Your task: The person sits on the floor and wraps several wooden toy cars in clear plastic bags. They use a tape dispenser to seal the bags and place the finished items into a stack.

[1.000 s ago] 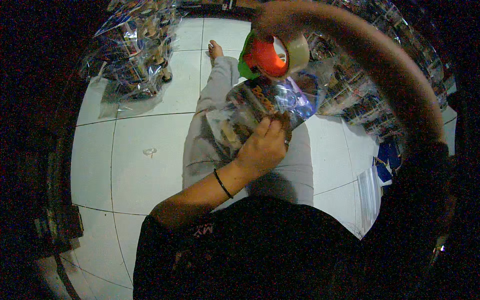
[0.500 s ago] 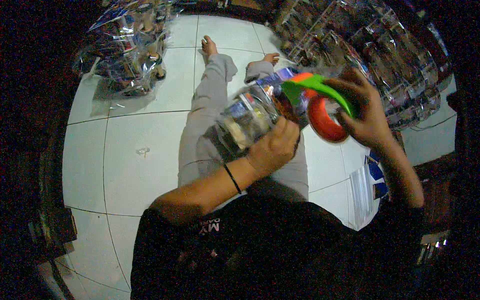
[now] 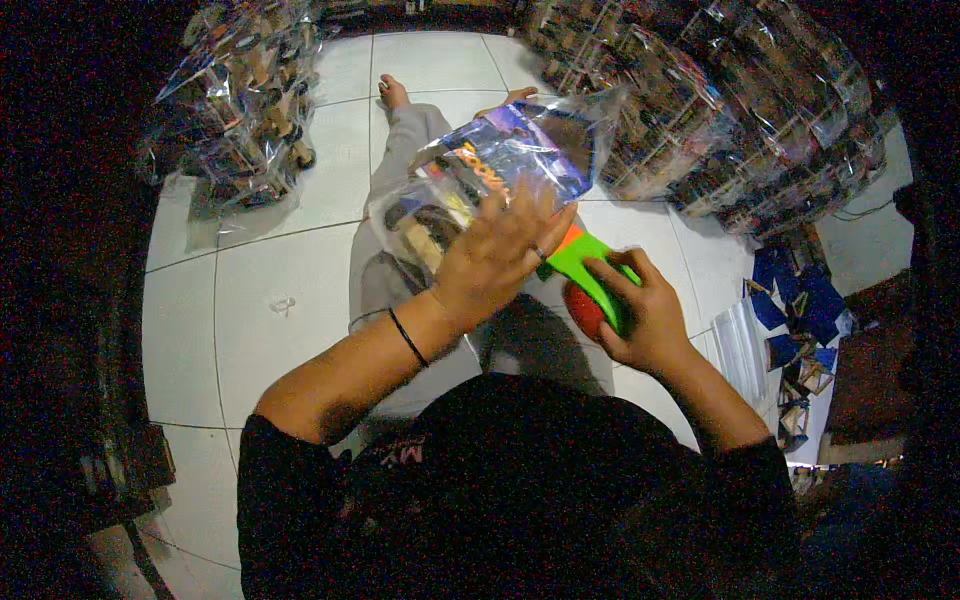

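Lowered tape dispenser [image 3: 590, 285], gripped in right hand [image 3: 640, 320], beside clear packet [image 3: 480, 190]; flattened left hand [image 3: 495, 260] open upon packet.

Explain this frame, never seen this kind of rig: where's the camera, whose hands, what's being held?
There is no machine here: a person works with bare hands, and one fisheye camera worn on the head looks down, so straight lines bend near the rim. The person sits on a white tiled floor, legs stretched out ahead. The left hand, fingers spread, presses flat on a clear plastic packet with colourful printed contents, resting on the lap. The right hand grips a tape dispenser, green body with a red part, just beside the packet. Piles of similar clear-wrapped packets stand at upper left and upper right. At the right edge lie blue cards and a stack of clear bags.
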Tool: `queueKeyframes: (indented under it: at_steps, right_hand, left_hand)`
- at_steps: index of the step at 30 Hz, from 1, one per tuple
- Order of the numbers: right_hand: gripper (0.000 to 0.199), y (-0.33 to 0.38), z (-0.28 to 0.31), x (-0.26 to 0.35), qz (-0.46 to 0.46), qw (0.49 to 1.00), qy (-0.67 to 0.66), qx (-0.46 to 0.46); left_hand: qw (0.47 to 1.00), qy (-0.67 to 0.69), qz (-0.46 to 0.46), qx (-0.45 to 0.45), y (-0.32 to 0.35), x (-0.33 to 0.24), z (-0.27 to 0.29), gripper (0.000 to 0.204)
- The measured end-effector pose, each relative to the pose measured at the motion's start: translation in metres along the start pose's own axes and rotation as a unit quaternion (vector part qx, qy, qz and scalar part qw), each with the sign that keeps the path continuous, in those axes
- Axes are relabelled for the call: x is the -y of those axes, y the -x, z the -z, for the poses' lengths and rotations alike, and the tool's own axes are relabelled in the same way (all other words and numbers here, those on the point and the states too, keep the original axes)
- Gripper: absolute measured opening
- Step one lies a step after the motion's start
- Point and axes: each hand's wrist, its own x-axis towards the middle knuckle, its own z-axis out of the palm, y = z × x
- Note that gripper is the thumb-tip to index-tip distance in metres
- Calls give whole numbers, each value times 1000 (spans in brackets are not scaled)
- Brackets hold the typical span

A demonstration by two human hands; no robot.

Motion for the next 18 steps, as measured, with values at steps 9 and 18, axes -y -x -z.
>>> queueKeyframes:
  at_steps: [9,18]
  right_hand:
    - [48,-76,-33,22,-34,962,31,270]
    - [35,32,-201,-205,-392,774,-350,-353]
  left_hand:
    - [928,-223,-210,215,22,46,-65,62]
    - [937,49,-329,103,52,123,-10,38]
